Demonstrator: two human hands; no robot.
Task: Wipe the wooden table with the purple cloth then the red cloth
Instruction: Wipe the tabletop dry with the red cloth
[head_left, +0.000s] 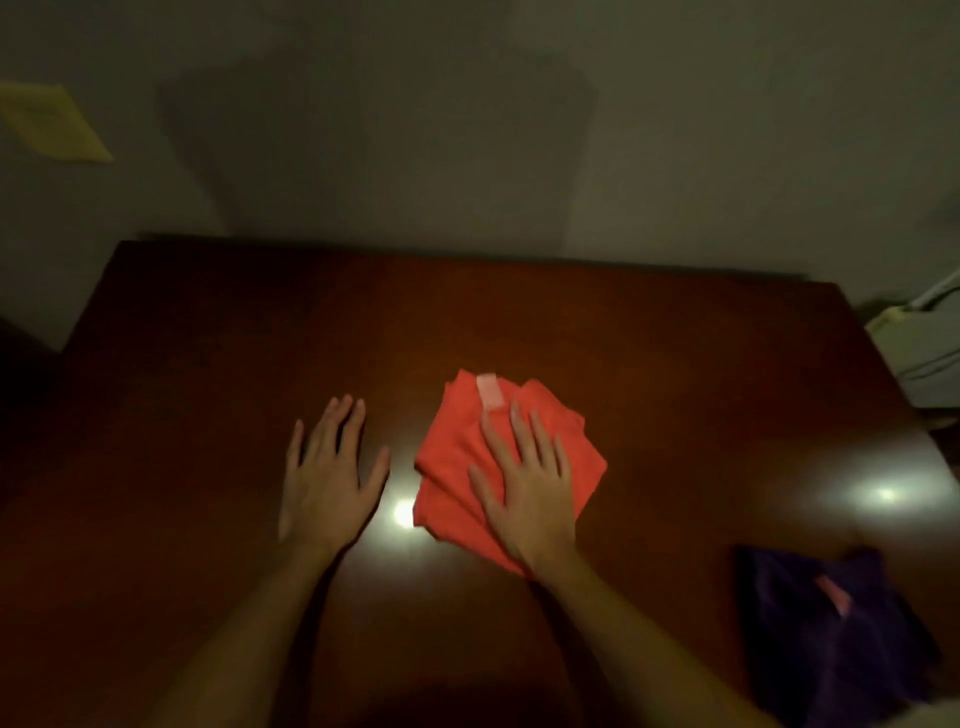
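A crumpled red cloth (506, 457) with a pale sewn-in tag (489, 393), its writing unreadable, lies on a dark glossy wooden table (208, 364). The right hand (527, 486) presses flat on it, fingers straight and spread. The left hand (328, 470) rests flat, holding nothing, just left of the cloth. A dark purple cloth (826, 639), pink tag (834, 596) unreadable, sits well right of the right hand.
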